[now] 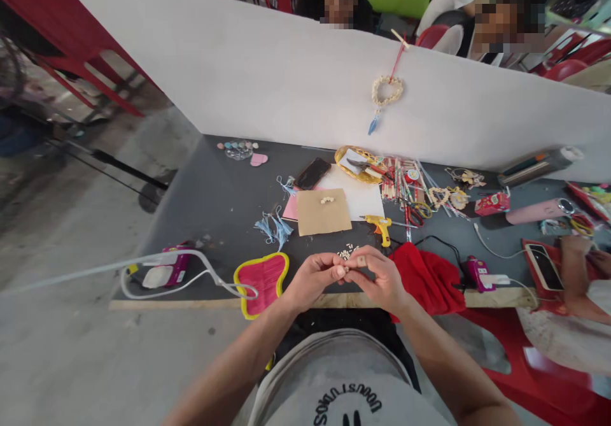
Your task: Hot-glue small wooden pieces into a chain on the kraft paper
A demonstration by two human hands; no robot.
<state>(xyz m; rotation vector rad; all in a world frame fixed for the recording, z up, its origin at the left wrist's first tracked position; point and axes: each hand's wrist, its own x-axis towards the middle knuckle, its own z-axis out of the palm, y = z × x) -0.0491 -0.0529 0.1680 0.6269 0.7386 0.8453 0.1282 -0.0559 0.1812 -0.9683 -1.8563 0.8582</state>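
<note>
My left hand (316, 281) and my right hand (378, 279) meet above the table's front edge, fingertips pinched together. Between them is a small beige piece (347, 270), mostly covered by the fingers; its exact kind is too small to tell. Just behind my fingers lies a scatter of small pale pieces (348, 251). Farther back, a brown cardboard square (323, 219) carries a short row of similar pale pieces (327, 200). A yellow hot glue gun (380, 227) rests to the right of the cardboard.
Left of my hands are a pink pad with yellow trim (262, 279), blue tassels (274, 227) and a white cable (205, 267). A red cloth (424, 279) lies right. Behind stand a phone (313, 174), a basket (351, 162) and a white partition (286, 82). Another person's hand (575, 245) is far right.
</note>
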